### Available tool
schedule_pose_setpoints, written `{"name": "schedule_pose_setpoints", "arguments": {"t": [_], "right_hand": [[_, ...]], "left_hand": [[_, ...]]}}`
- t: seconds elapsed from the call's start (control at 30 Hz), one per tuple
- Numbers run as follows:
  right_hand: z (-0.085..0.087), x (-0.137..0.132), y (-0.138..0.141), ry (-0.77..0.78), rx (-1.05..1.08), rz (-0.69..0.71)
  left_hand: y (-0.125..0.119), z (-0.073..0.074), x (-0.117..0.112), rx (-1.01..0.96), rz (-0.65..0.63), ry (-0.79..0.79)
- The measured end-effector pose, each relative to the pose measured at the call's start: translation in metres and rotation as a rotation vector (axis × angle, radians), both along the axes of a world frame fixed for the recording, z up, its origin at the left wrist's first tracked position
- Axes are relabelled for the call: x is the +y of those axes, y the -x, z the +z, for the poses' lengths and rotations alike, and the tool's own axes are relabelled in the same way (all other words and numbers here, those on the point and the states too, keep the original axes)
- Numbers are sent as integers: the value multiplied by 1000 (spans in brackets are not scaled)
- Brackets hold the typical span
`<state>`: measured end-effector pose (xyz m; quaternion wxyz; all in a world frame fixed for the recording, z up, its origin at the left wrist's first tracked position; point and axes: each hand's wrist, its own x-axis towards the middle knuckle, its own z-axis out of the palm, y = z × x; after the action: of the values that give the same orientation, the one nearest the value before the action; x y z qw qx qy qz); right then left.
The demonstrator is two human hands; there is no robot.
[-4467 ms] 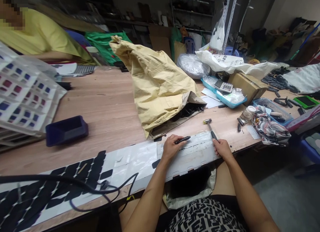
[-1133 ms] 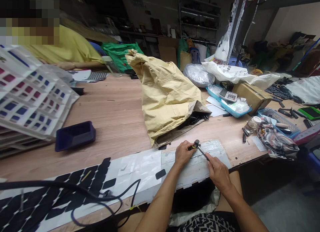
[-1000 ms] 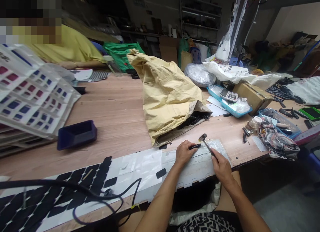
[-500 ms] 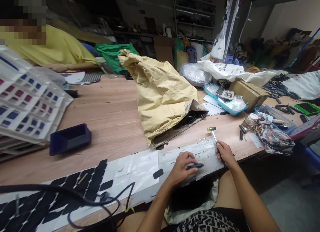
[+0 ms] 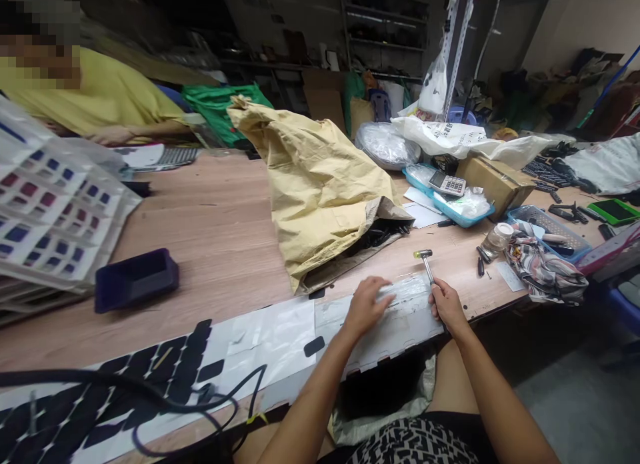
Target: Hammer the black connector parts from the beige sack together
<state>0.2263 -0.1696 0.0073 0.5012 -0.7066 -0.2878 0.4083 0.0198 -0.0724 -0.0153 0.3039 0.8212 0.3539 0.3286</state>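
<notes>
My right hand (image 5: 447, 305) is closed around the handle of a small hammer (image 5: 427, 267), whose yellowish-tipped head points away from me. Over the taped white board (image 5: 407, 317) at the table's front edge, my left hand (image 5: 367, 305) has its fingers apart and I see nothing in it. A small black rounded piece (image 5: 315, 346) lies on the board to the left of that hand. Beyond my hands, a large tan paper sack (image 5: 330, 184) lies on its side, its mouth towards me with dark pieces inside. Below the table edge, between my legs, is an open sack (image 5: 425, 397).
Black pieces (image 5: 165, 371) in rows and a thick black cable (image 5: 125, 387) are at the left front. A dark blue tray (image 5: 137, 281) stands behind them. On the right are a jar (image 5: 497, 241), a blue basket (image 5: 550, 234) and a cardboard box (image 5: 495, 184). A person in yellow (image 5: 120, 97) sits across.
The black, elongated object that was in my left hand is no longer visible. That hand has opened and moved slightly up and away from me. My right hand still holds the hammer.
</notes>
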Motion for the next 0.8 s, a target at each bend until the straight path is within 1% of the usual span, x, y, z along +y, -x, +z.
{"name": "schedule_pose_setpoints", "arguments": {"t": [0.07, 0.17, 0.23, 0.33, 0.43, 0.53, 0.67, 0.8], "right_hand": [[0, 0, 0, 0, 2, -1], [-1, 1, 0, 0, 5, 2], [-2, 1, 0, -7, -1, -1], [-4, 2, 1, -22, -14, -11], [-5, 3, 2, -26, -18, -15], [-3, 3, 2, -10, -20, -19], [-3, 3, 2, -14, -32, -16], [-3, 2, 2, -28, -46, -13]], "left_hand": [[-17, 10, 38, 1, 147, -30], [-39, 26, 86, 108, 349, -95], [-50, 34, 109, 206, 436, -112], [-61, 40, 130, 379, 487, -98], [-65, 37, 139, 534, 497, -72], [-65, 30, 138, 607, 481, -58], [-60, 21, 128, 590, 455, -77], [-45, 14, 111, 541, 421, -79]]}}
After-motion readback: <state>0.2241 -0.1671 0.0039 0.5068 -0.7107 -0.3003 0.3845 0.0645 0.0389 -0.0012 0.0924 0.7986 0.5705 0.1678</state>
